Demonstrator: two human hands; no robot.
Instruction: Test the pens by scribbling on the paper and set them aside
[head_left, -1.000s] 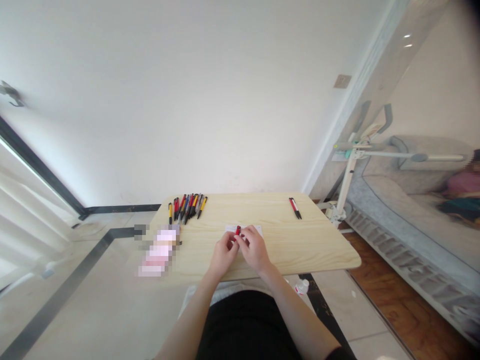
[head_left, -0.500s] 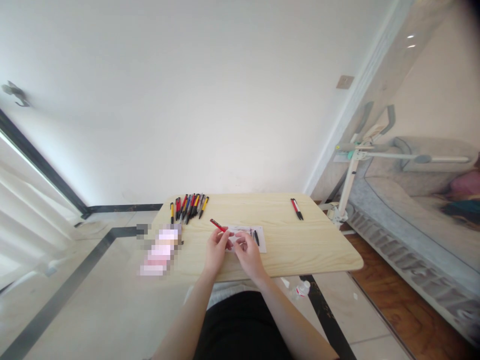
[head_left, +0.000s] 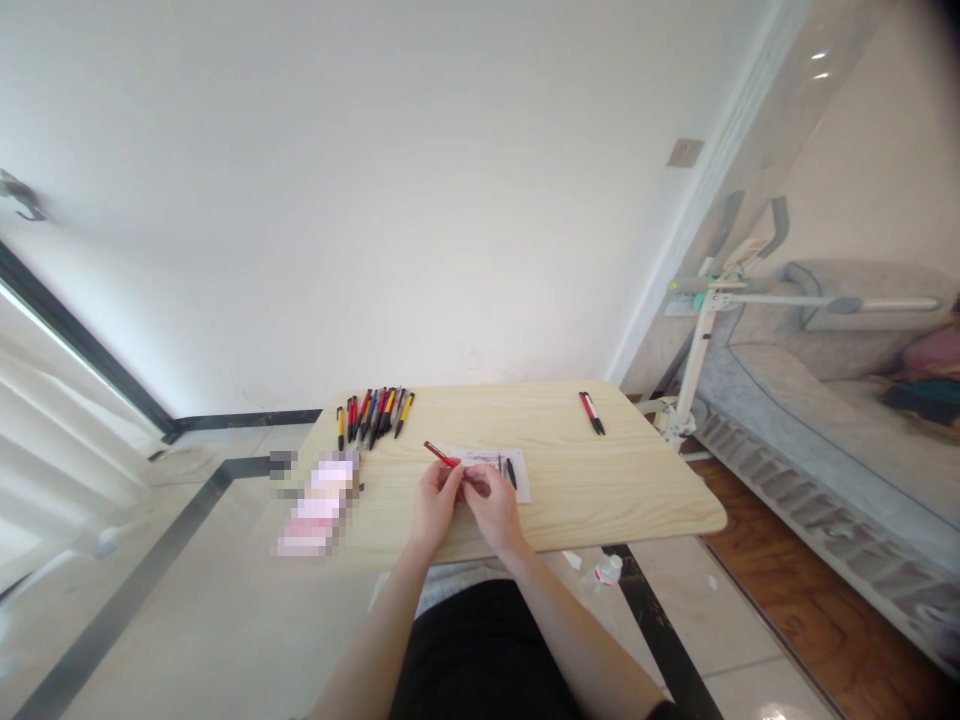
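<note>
A red pen (head_left: 439, 454) with a dark end slants up and leftward out of my left hand (head_left: 433, 508), whose fingers are closed around its lower part. My right hand (head_left: 495, 512) is closed too, its thumb and fingertips pinched against the left fingertips at the pen's lower end. Whatever small part lies between the right fingertips is hidden. Beneath and just beyond both hands lies a white paper (head_left: 523, 487) with thin dark and reddish pieces or marks on it. A short black piece (head_left: 511, 473) rests on its right side.
Several red, yellow, black and grey pens (head_left: 382, 412) lie bunched at the table's back left. Two pens, red and white with black ends (head_left: 592, 412), lie at the back right of the wooden table (head_left: 622, 490). A blurred-out pinkish item (head_left: 319, 505) is at the left edge. A plastic bottle (head_left: 607, 571) is on the floor.
My right hand's fingers, apart half a second ago, have closed and come in to meet my left fingertips at the pen's lower end. The view has shifted slightly.
</note>
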